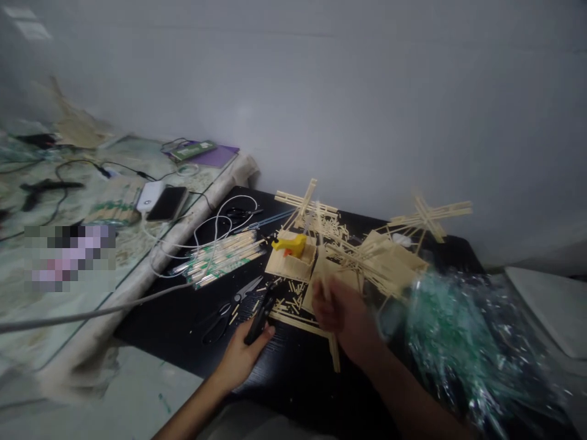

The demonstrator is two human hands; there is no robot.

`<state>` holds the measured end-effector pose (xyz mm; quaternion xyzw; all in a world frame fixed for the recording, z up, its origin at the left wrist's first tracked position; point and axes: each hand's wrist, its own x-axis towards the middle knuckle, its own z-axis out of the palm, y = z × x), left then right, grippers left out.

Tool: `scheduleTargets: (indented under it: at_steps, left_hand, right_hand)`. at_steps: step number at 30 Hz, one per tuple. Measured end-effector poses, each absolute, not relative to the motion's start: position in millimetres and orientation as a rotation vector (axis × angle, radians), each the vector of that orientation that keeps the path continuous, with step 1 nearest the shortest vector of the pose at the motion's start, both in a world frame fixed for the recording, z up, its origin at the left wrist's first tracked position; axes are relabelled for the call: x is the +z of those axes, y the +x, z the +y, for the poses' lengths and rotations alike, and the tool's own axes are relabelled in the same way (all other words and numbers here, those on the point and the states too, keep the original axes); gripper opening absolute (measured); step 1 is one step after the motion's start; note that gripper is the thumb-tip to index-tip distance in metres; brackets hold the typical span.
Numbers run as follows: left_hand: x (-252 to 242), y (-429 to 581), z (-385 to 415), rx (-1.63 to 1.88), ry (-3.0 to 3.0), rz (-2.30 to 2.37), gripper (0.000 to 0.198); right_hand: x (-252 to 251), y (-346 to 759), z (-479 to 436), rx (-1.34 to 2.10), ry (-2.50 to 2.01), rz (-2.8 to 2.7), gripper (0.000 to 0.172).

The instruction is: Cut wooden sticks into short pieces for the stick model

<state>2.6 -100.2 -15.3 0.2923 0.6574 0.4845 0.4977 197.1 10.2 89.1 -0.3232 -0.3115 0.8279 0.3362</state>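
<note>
My left hand (245,354) is closed around a black-handled tool (260,318) that looks like pliers and points away from me. To its right, my right hand (346,315), blurred, grips a pale wooden stick (323,269) standing roughly upright. Scissors (232,308) with black handles lie left of the tool, blades apart. Short cut stick pieces (293,296) are scattered beyond my hands. A yellow glue gun (293,245) rests on a small wooden board piece (277,263). Another wooden panel (316,293) lies partly behind my right hand.
Crossed-stick assemblies (428,214) stand at the back right of the black table (279,385). Wrapped chopsticks (224,260) and a white cable (197,238) lie at left. Crumpled clear plastic (463,342) fills the right side. A phone (169,203) sits on the neighbouring table.
</note>
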Motion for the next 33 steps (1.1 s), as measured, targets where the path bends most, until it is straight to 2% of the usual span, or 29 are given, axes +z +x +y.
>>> scheduleTargets:
  at_steps: [5,9,15,22,33]
  left_hand:
    - [12,-29,-97,0.957,1.199,1.699,0.028]
    - [28,-37,-88,0.886,1.394,1.690,0.025]
    - [27,-32,-87,0.845,1.536,1.673,0.038]
    - [18,-25,-87,0.670,1.833,1.619,0.044]
    - [23,-13,-86,0.603,2.036,1.482,0.056]
  right_hand:
    - [73,192,-19,1.812,-1.105,-1.293,0.048]
    - [59,193,-36,1.616,-1.213,-1.452,0.044]
    - [49,197,-49,1.329,-1.269,-1.541,0.028]
    - [47,209,-55,1.423,-1.241,-1.526,0.027]
    - [44,224,-53,1.255,-1.179,-1.705,0.020]
